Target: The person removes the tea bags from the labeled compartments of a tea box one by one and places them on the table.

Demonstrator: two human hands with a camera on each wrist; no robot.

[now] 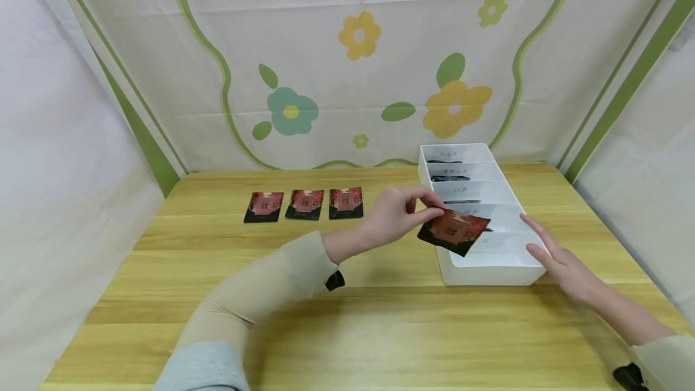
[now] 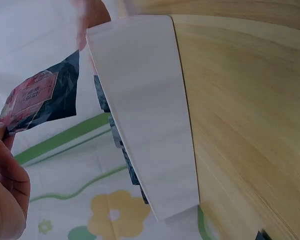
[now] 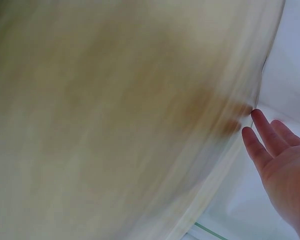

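Between thumb and fingers, my left hand (image 1: 392,215) pinches a red and black tea sachet (image 1: 455,231) by its upper left corner. The sachet hangs tilted over the near end of a long white divided box (image 1: 491,276). In the left wrist view the same sachet (image 2: 35,100) is held beside the box's side wall (image 2: 145,110). My right hand (image 1: 567,270) has its fingertips at the box's right rim near the front corner. Its fingers look nearly straight in the right wrist view (image 3: 282,165). Dark sachets (image 1: 450,178) stand in the farther compartments, which bear printed labels.
Three matching sachets lie in a row on the left of the wooden table (image 1: 347,330): one left (image 1: 263,207), one middle (image 1: 305,204), one right (image 1: 345,203). A white cloth with flower prints (image 1: 326,35) hangs behind the table and along both sides.
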